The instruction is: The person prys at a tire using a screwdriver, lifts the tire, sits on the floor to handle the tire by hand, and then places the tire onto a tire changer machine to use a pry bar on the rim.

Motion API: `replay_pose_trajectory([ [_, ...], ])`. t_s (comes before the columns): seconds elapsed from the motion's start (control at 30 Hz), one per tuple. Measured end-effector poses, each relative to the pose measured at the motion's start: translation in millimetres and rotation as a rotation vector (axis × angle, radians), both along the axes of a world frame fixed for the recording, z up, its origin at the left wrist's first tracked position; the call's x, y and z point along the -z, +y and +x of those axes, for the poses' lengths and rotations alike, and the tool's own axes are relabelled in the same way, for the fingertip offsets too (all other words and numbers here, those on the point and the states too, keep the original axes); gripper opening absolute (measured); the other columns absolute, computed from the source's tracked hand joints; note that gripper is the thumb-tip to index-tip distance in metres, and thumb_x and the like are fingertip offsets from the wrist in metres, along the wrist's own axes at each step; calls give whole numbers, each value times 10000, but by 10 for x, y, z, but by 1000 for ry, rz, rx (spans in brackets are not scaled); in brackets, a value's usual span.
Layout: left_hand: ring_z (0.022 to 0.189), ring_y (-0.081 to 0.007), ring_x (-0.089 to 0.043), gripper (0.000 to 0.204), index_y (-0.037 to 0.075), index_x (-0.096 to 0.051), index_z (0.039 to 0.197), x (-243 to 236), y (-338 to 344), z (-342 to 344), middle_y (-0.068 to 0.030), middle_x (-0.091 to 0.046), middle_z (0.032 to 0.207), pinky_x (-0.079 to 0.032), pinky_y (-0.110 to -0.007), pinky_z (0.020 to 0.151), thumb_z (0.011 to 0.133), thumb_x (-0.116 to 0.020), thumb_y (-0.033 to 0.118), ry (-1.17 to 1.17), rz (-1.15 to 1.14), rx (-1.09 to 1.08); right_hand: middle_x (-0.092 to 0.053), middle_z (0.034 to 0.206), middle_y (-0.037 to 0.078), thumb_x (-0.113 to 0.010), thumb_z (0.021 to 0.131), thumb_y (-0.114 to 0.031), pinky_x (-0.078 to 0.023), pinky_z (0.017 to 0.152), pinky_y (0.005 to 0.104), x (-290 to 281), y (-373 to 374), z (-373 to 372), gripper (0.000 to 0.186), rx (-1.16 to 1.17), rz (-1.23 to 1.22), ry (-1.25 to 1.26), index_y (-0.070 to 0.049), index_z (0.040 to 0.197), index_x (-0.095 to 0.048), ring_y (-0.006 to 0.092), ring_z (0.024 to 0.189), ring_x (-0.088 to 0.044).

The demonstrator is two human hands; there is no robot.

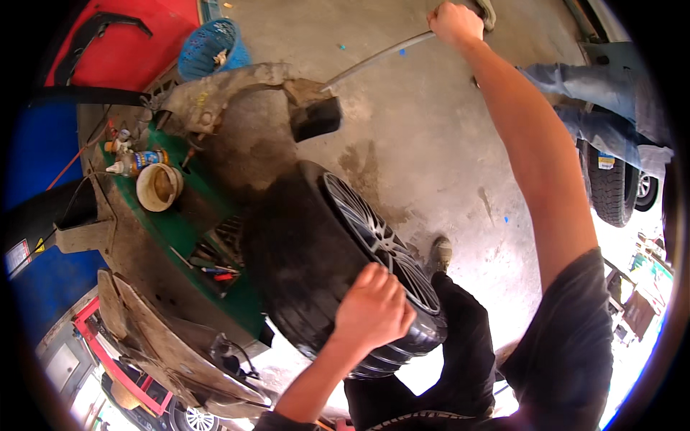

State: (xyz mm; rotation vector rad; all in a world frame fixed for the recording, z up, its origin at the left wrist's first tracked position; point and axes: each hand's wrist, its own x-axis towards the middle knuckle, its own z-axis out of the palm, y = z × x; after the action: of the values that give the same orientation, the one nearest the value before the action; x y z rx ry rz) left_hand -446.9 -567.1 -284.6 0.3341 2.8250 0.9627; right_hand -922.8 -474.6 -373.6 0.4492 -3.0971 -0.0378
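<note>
Two bare hands are at work before us, both closed. The left hand (374,305) is curled tight over the spokes of a wheel (383,241), near the lower edge of its rim; the fingertips are hidden, so we cannot tell which part they hook. The right hand (458,25), at the end of an outstretched arm, is wrapped around the upper end of a long metal bar (377,59).

The wheel carries a wide black tyre (284,251) and stands tilted on edge just before the person's dark trousers (467,334), its spoked face turned to the right. The bar slants down to a grimy metal arm (223,97) with a black block (316,118) at its end, above and apart from the tyre.

Left of the tyre we see a green machine body (248,309), bearing hand tools (215,269), a pale tub (159,187) and a bottle (136,163). A blue basket (214,49) sits beyond the metal arm. Off to the right, near another tyre (611,187), we make out a co-worker's jeans (600,90).
</note>
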Motion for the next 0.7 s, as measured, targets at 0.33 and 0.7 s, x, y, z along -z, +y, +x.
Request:
replay_pose_trajectory([
  [0.33,1169,-334,-616,262,14,-705,961,-155,-227,-322,-140,-693,1130,-423,-473,1088,718,-627,72,47,-239,-161,-655,1312,174,-603,985,-509,-526,960,411,1819,1410,2790,621,202,-903,-835,-23,1370,-567,279,1126,-649],
  [0.7,1328,-342,-516,642,160,-478,1501,822,961,3180,-117,-539,1471,-409,-564,1131,986,-457,542,-420,1257,-1967,-598,1374,244,-581,966,-581,-419,1095,427,1139,2389,5298,691,306,-883,-1258,-44,1399,-570,391,1318,-539],
])
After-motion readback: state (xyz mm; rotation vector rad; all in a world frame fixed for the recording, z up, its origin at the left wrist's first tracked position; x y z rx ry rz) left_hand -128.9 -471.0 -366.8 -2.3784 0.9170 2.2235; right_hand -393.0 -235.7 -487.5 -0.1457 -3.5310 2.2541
